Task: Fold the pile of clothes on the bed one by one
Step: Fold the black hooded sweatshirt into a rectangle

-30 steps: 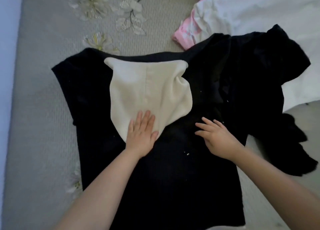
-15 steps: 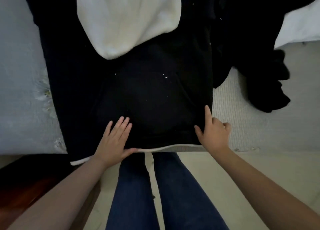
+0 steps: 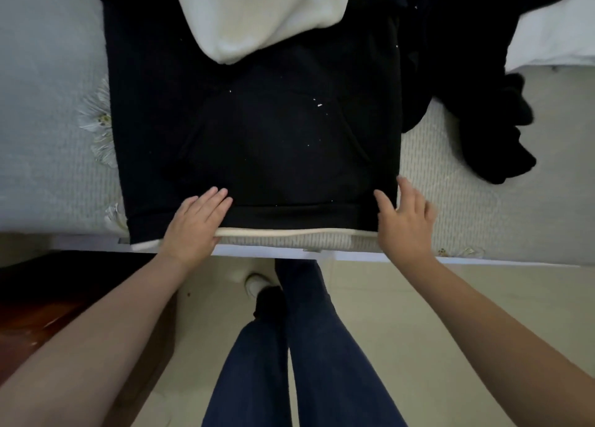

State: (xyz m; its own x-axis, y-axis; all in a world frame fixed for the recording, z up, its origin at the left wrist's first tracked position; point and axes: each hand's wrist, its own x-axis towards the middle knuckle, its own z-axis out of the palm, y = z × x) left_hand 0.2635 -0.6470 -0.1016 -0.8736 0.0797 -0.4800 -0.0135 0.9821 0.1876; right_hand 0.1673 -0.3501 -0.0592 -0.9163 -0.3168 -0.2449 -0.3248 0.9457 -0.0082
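Note:
A black hoodie (image 3: 257,130) lies flat on the bed with its cream-lined hood (image 3: 260,11) folded down over the chest and a front pocket facing up. A cream band shows under its bottom hem near the bed's edge. My left hand (image 3: 193,223) lies flat with straight fingers on the hem at the left of the pocket. At the hem's right corner, my right hand (image 3: 405,223) rests with fingers spread and straight, its thumb on the black cloth.
More black clothing (image 3: 483,104) is heaped to the right of the hoodie, with a white garment (image 3: 553,37) beyond it. The grey quilted bedspread (image 3: 48,137) ends at the bed's edge (image 3: 483,259). Below are a tiled floor, my legs in blue jeans and a dark wooden piece at the left.
Both hands slid from the hoodie's chest down to its bottom hem as my view tipped downward. In the last half second the right hand's fingers spread out at the hem corner.

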